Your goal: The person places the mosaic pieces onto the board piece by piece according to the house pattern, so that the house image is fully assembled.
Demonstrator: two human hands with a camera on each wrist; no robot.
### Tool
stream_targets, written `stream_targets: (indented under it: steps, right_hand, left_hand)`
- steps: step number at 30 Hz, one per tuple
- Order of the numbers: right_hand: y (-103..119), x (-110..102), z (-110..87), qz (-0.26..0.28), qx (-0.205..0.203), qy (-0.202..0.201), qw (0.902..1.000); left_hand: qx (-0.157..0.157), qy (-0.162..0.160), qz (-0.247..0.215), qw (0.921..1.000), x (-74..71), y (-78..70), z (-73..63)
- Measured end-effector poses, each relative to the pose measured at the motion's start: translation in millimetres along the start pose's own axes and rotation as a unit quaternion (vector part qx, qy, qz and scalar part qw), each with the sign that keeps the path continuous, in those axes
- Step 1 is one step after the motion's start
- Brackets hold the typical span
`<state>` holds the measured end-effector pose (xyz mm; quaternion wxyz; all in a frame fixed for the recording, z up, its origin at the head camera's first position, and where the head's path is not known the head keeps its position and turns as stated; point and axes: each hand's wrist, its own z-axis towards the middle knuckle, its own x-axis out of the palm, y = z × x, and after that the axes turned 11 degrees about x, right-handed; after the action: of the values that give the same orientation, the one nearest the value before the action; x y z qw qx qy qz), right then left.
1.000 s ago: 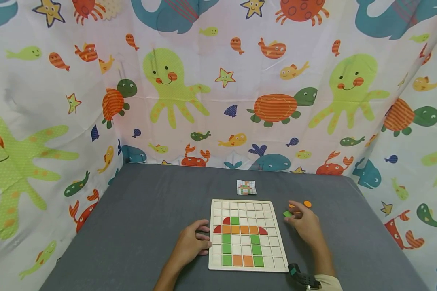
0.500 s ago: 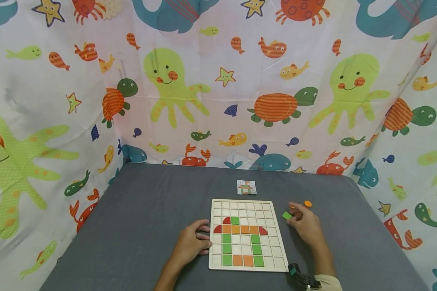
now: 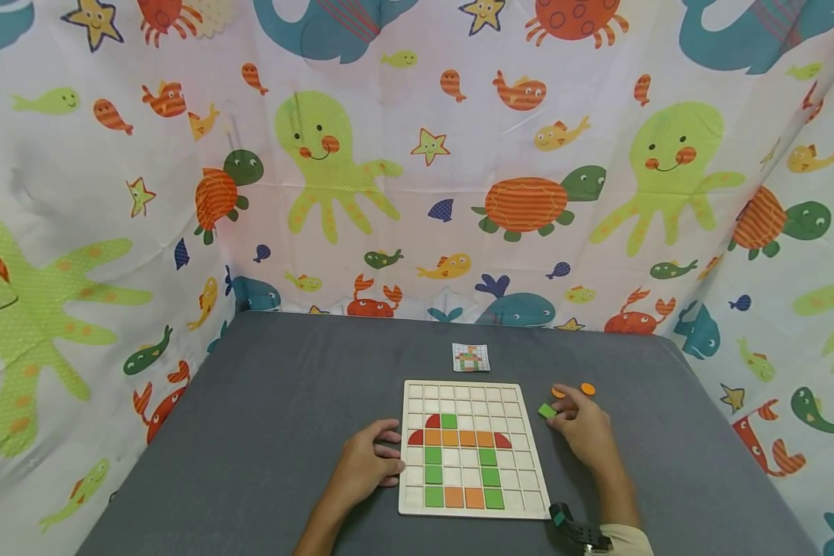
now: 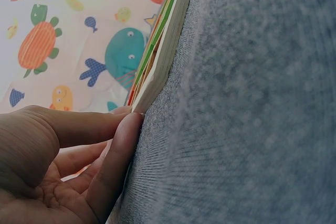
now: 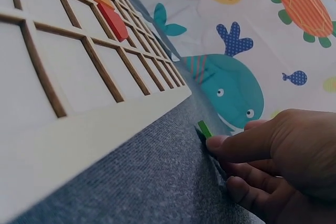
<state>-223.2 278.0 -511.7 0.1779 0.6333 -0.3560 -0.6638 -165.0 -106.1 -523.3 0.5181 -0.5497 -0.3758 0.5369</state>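
Observation:
A wooden grid board (image 3: 514, 463) lies on the table, with green, orange and red tiles set in its cells. My left hand (image 3: 367, 462) is at its left edge; the left wrist view shows thumb and a fingertip pinching the board's edge (image 4: 157, 72). Right of the board, my right hand (image 3: 584, 428) holds a green square tile (image 3: 547, 411) at its fingertips. In the right wrist view only a sliver of that green tile (image 5: 205, 128) sticks out past the thumb. An orange piece (image 3: 558, 392) is partly hidden behind the right fingers.
An orange round piece (image 3: 588, 389) lies just beyond the right hand. Behind the board is a small card (image 3: 470, 357) printed with a coloured grid pattern. A curtain with sea animals (image 3: 417, 193) surrounds the grey table (image 3: 306, 386). A black strap (image 3: 577, 529) is by the right wrist.
The green tile has shifted slightly and turned in the right fingertips, so more of it shows. My left hand and the board have stayed put.

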Motion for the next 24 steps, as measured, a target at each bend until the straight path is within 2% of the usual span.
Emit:
stream_targets:
  steps: [12, 24]
  right_hand:
    - [11, 6, -4.6, 0.014, -0.006, 0.001, 0.9999]
    - [23, 14, -4.4, 0.024, -0.064, 0.027, 0.9973]
  left_hand:
    - [0.003, 0.004, -0.002, 1.0000, 0.2, -3.2, 0.1]
    - [-0.007, 0.004, -0.004, 1.0000, 0.1, -3.2, 0.5]
